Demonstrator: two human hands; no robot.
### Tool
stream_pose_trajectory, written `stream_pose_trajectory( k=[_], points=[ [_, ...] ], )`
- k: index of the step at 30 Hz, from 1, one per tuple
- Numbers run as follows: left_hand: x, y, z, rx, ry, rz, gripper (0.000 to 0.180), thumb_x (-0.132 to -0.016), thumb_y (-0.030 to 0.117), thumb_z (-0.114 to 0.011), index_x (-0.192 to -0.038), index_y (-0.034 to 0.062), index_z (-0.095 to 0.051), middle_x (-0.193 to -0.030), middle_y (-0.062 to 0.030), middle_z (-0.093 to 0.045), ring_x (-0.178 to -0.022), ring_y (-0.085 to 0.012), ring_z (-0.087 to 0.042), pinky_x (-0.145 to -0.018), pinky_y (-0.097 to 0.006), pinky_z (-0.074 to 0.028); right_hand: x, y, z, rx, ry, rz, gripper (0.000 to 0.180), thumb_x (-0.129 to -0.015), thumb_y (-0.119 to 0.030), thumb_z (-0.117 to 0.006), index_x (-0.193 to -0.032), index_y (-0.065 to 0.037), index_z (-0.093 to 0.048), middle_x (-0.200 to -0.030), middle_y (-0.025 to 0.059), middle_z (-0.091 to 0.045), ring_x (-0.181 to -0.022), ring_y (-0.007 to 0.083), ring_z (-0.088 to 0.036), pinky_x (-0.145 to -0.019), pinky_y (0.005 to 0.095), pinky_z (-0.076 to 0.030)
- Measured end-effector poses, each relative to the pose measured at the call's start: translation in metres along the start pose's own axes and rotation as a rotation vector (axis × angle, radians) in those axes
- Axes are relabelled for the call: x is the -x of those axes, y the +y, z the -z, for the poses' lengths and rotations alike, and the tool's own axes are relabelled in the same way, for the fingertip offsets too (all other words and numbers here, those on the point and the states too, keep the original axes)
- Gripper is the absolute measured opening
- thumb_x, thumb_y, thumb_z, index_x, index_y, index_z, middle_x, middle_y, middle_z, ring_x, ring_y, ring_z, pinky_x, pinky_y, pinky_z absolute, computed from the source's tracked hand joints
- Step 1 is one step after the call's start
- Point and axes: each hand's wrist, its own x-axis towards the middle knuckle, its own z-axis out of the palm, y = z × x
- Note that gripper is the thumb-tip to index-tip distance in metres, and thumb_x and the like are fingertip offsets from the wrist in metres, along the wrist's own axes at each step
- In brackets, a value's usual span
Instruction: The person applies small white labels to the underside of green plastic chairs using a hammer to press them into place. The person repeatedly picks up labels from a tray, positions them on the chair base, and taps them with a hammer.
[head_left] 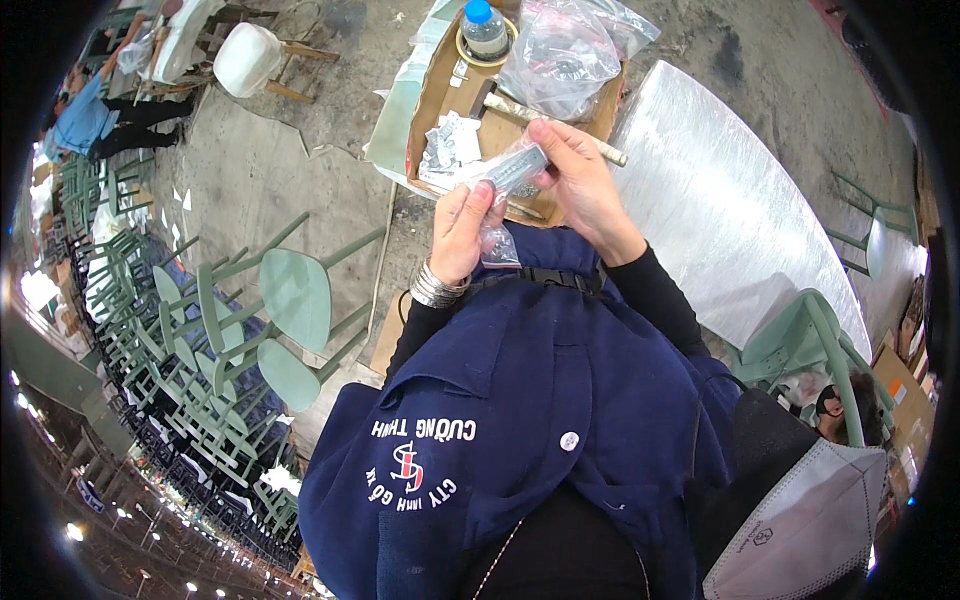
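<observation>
A small clear plastic bag (515, 167) with a grey bar-shaped piece inside is stretched between my hands, over the near edge of a cardboard tray (422, 110). My left hand (460, 232), with silver bangles at the wrist, is closed on its lower left end, and loose plastic hangs below the fingers. My right hand (582, 180) pinches the upper right end between thumb and fingers. In the tray, left of the bag, lie small white and grey pieces (452, 143). Behind my right fingers a pale stick (508, 107) lies slanted across the tray.
A blue-capped bottle (484, 32) and a large clear plastic bag (562, 62) are at the tray's far end. A plastic-wrapped panel (735, 190) lies to the right. Many green chairs (297, 298) crowd the left. A person in blue (85, 122) is far left.
</observation>
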Motion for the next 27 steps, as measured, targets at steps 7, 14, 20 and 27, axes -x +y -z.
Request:
stream_pose_trajectory(
  k=[7,14,20,27],
  points=[
    [0.007,-0.005,0.002,-0.010,-0.018,0.083,0.031,-0.099,0.026,-0.043,-0.080,0.0037,-0.052,-0.067,0.0016,-0.049,-0.054,-0.0037,-0.038,-0.048,-0.019,-0.028,0.004,0.071,0.008,0.585,0.089,0.256,0.024,-0.091,-0.009,-0.046,-0.105,0.001,-0.062,-0.086,0.0070,-0.067,-0.071,0.0159,-0.061,-0.067,0.0280,-0.049],
    [0.006,-0.013,0.015,-0.148,0.164,0.090,0.029,-0.098,0.023,-0.046,-0.075,0.0063,-0.051,-0.061,0.0052,-0.044,-0.050,-0.0018,-0.036,-0.044,-0.019,-0.028,-0.006,0.056,0.022,0.272,0.194,0.191,0.022,-0.095,-0.018,-0.052,-0.089,0.001,-0.060,-0.075,0.0003,-0.058,-0.066,0.0054,-0.050,-0.057,0.0226,-0.039],
    [0.008,-0.013,0.039,-0.300,0.451,-0.056,0.028,-0.097,0.020,-0.046,-0.074,0.0057,-0.051,-0.061,0.0056,-0.044,-0.049,-0.0016,-0.036,-0.044,-0.019,-0.029,-0.029,0.051,0.022,1.162,0.130,0.337,0.026,-0.094,-0.026,-0.049,-0.089,-0.002,-0.060,-0.071,0.0103,-0.059,-0.063,0.0279,-0.057,-0.058,0.0348,-0.043],
    [0.008,-0.004,0.059,-0.243,0.620,-0.204,0.016,-0.086,0.004,-0.048,-0.077,-0.0029,-0.059,-0.080,-0.0051,-0.060,-0.053,-0.0039,-0.042,-0.049,-0.019,-0.033,-0.076,-0.058,0.030,1.799,0.318,0.870,0.018,-0.086,-0.017,-0.051,-0.093,-0.003,-0.061,-0.086,0.0168,-0.063,-0.079,0.0349,-0.061,-0.071,0.0435,-0.048]
  ],
)
